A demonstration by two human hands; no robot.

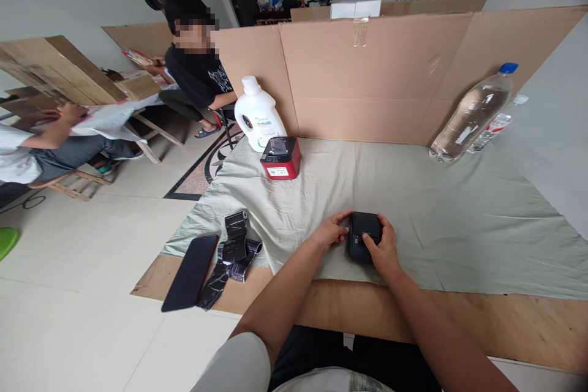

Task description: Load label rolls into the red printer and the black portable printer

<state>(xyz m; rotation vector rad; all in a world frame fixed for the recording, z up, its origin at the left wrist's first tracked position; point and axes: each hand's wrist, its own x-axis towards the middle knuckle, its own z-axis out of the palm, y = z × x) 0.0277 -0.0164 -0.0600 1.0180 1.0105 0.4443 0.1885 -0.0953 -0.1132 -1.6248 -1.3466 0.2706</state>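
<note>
A small black portable printer [361, 252] lies on the cloth in front of me. My left hand [331, 232] is at its left side, index finger on the upper left corner and the other fingers curled against the edge. On the opposite side, my right hand [384, 249] grips the device, its thumb resting on the top face and its fingers round the right edge. Left of my hands lies a crumpled black strip with a small roll [236, 239], beside a dark phone [190, 273].
A red and black box-shaped device [288, 170] stands before a white detergent jug [261, 111]. At the right, a large blue-capped water bottle [473, 113] leans by a smaller bottle [491, 133]. A cardboard screen [367, 82] borders the table's back. People sit at the left.
</note>
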